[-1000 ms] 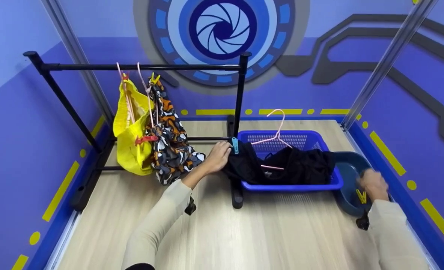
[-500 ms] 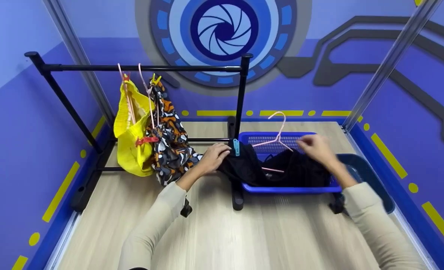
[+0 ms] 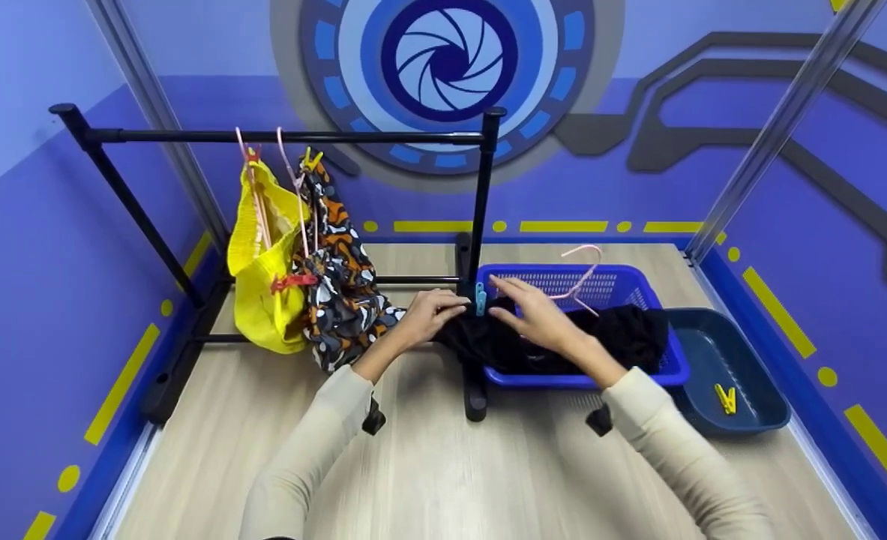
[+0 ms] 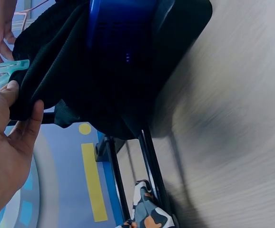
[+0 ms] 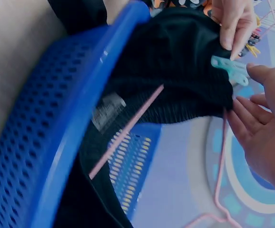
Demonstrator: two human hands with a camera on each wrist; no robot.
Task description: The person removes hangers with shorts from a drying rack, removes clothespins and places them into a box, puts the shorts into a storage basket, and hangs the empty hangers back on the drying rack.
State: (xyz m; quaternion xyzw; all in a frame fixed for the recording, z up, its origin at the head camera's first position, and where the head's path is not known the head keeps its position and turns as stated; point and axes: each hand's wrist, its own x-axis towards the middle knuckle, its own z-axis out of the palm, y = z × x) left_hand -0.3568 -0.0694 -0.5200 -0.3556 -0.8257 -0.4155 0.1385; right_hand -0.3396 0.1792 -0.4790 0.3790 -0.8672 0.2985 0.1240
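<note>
Black elastic-waisted pants (image 3: 634,334) lie across the blue basket, with a pink hanger (image 3: 584,281) tucked into the waistband; its hook sticks up. A teal clothespin (image 3: 480,298) is clipped on the left end of the waistband. My left hand (image 3: 422,319) pinches the cloth beside this clothespin, thumb against fingers, as the left wrist view shows. From the other side my right hand (image 3: 540,319) reaches in with its fingers extended. In the right wrist view the right thumb (image 5: 259,73) is by the clothespin's end, and the fingertips are at the waistband edge.
A black clothes rack (image 3: 301,136) stands at left, holding a yellow garment (image 3: 267,300) and a camouflage-patterned one (image 3: 342,300) on pink hangers. The blue basket (image 3: 672,375) sits at its right leg. Beside it is a dark teal tray (image 3: 769,375) with a yellow clothespin (image 3: 726,399).
My right hand has moved from the teal tray leftward over the basket to the teal clothespin. The hanger hook has tilted and shifted right. My left hand has stayed on the cloth.
</note>
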